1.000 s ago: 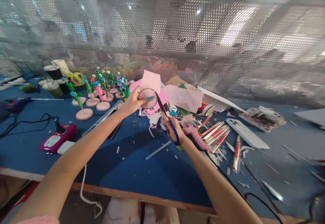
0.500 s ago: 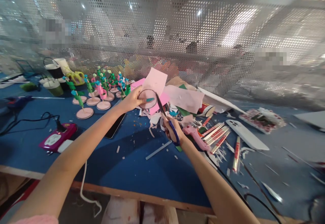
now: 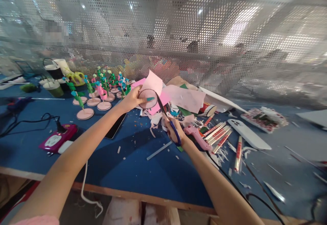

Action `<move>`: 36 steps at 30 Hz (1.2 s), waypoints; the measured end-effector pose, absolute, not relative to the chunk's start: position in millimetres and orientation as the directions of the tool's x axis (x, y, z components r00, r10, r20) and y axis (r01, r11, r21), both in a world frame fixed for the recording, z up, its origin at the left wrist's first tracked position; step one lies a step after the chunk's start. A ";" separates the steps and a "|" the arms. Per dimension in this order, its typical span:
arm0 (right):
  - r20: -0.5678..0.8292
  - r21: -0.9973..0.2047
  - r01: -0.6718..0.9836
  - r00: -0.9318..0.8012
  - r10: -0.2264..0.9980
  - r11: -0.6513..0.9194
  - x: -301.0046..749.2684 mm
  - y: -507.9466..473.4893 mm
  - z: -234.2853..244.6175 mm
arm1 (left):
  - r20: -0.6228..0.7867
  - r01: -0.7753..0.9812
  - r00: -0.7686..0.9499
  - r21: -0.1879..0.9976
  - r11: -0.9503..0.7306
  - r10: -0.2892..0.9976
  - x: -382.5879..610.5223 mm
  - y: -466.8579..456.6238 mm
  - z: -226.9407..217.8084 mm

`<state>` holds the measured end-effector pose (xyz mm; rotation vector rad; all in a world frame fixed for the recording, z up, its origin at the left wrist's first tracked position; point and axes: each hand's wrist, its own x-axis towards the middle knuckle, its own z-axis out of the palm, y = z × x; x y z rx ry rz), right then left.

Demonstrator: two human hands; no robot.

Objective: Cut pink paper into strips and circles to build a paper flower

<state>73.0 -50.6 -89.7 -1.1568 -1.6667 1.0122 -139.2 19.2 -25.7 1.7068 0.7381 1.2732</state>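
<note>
My left hand is closed on a sheet of pink paper with a dark circle drawn on it, held up over the blue table. The thumb with a teal nail presses on the circle. My right hand grips blue-handled scissors whose blades reach up to the circle's right edge. Paper scraps lie below both hands.
Several small paper flowers on pink round bases stand at the left. A pink glue gun, glue sticks, a white phone, a dark phone, a pink device with cable and cups lie around. A perforated metal screen closes the back.
The pink sheet has turned a little in my left hand, its free corner swinging to the right. The scissors stay at the circle's edge.
</note>
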 end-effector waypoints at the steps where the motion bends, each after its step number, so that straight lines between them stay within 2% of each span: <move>1: 0.162 -0.943 0.256 -0.207 0.965 0.214 72.2 -51.2 -89.5 | 0.444 -0.033 0.272 0.891 -0.453 0.854 -138.7 18.9 -25.8; 5: 0.039 -0.982 0.176 -0.198 0.979 0.075 67.1 -54.0 -85.9 | 0.426 -0.010 0.219 0.901 -0.434 0.878 -136.8 18.2 -27.7; 8: 0.017 -0.989 0.144 -0.188 0.982 0.045 64.2 -55.8 -82.3 | 0.426 -0.006 0.244 0.899 -0.438 0.871 -136.1 16.8 -27.4; 21: 0.036 -0.992 0.111 -0.199 0.979 0.059 65.8 -55.3 -83.5 | 0.453 -0.005 0.278 0.882 -0.470 0.847 -134.1 11.7 -22.9; 36: 0.083 -0.969 0.212 -0.199 0.977 0.125 71.4 -53.4 -82.6 | 0.455 -0.026 0.282 0.884 -0.467 0.845 -137.6 16.5 -25.0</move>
